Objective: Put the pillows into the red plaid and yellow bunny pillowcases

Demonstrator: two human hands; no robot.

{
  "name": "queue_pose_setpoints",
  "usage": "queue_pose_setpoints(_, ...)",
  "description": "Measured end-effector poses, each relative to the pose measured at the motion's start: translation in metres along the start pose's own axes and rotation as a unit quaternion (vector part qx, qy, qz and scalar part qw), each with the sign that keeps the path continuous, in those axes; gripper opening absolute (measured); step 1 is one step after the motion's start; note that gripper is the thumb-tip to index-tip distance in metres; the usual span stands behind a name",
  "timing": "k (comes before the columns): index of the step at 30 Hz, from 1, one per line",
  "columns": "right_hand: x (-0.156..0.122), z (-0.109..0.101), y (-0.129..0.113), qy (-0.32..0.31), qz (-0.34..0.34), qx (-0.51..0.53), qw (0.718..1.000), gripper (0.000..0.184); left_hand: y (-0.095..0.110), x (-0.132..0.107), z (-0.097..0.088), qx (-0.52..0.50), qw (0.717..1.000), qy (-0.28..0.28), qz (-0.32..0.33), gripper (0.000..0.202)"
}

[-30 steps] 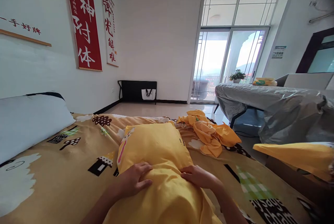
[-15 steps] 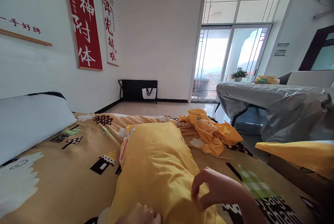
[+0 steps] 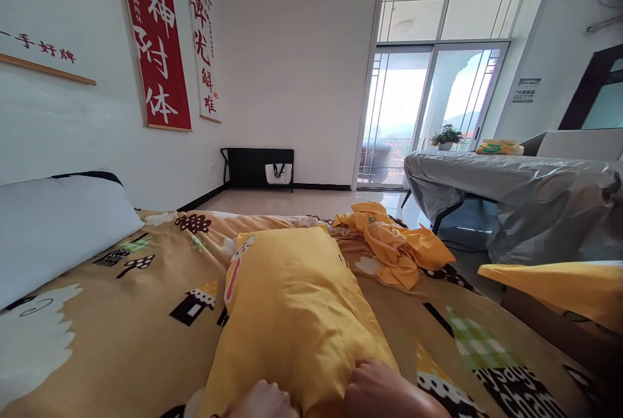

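A plump yellow pillowcase [image 3: 287,301], filled out like a pillow, lies lengthwise before me on the patterned bed sheet [image 3: 131,340]. A pink and white print shows along its left side. At its near end my left hand [image 3: 265,400] is closed on the fabric, knuckles up. Close to its right, my right hand [image 3: 382,389] is also closed, pressing against the near right part of the pillowcase. The fingertips of both hands are hidden, and the cloth creases between them.
Crumpled yellow-orange cloth [image 3: 394,243] lies at the bed's far right. A white pillow [image 3: 63,230] rests on the left by the wall. More yellow fabric [image 3: 559,288] sits at the right edge. Beyond the bed stands a plastic-covered table [image 3: 525,184].
My right hand has come down and left from above the pillowcase's right side, its curled fingers closing at the near end. The left hand stays almost in place.
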State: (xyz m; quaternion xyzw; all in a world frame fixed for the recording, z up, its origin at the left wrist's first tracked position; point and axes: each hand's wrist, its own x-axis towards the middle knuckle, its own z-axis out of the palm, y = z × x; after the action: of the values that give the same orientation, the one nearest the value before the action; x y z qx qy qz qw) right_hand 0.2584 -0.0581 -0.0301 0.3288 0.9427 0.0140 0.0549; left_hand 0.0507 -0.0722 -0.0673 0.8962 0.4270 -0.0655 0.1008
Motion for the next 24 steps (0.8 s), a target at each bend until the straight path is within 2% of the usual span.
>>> queue_pose_setpoints(3,0.005,0.005,0.002,0.006,-0.016,-0.033,0.999,0.006,-0.003,-0.026,-0.046,0.030,0.998,-0.035,-0.041,0.019)
queue_pose_setpoints(4,0.004,0.003,0.002,0.004,-0.011,-0.034,0.999,0.008,-0.004,-0.037,-0.063,0.028,0.997,-0.029,-0.062,0.023)
queue_pose_setpoints(6,-0.002,-0.010,0.002,0.001,0.006,-0.007,1.000,0.012,-0.009,-0.058,-0.092,0.032,0.989,0.012,-0.144,0.036)
queue_pose_setpoints(8,-0.012,-0.029,0.004,-0.008,0.036,0.051,0.998,0.012,-0.017,-0.074,-0.110,0.034,0.974,0.071,-0.212,0.034)
queue_pose_setpoints(11,-0.033,-0.058,0.015,-0.003,0.084,0.147,0.986,0.014,-0.034,-0.087,-0.117,0.023,0.958,0.133,-0.251,0.027)
queue_pose_setpoints(13,-0.045,-0.070,0.029,0.046,0.109,0.204,0.972,0.016,-0.046,-0.090,-0.114,0.004,0.953,0.156,-0.258,0.026)
queue_pose_setpoints(17,-0.059,-0.073,0.063,0.185,0.156,0.270,0.932,0.027,-0.064,-0.096,-0.112,-0.060,0.949,0.180,-0.252,0.032)
queue_pose_setpoints(19,-0.063,-0.068,0.078,0.216,0.171,0.292,0.916,0.031,-0.071,-0.102,-0.116,-0.093,0.949,0.184,-0.239,0.036)
queue_pose_setpoints(21,-0.068,-0.061,0.092,0.200,0.160,0.323,0.911,0.034,-0.076,-0.112,-0.119,-0.134,0.957,0.174,-0.191,0.036)
queue_pose_setpoints(24,-0.075,-0.049,0.110,0.117,0.106,0.379,0.912,0.045,-0.083,-0.134,-0.117,-0.187,0.962,0.170,-0.105,0.038)
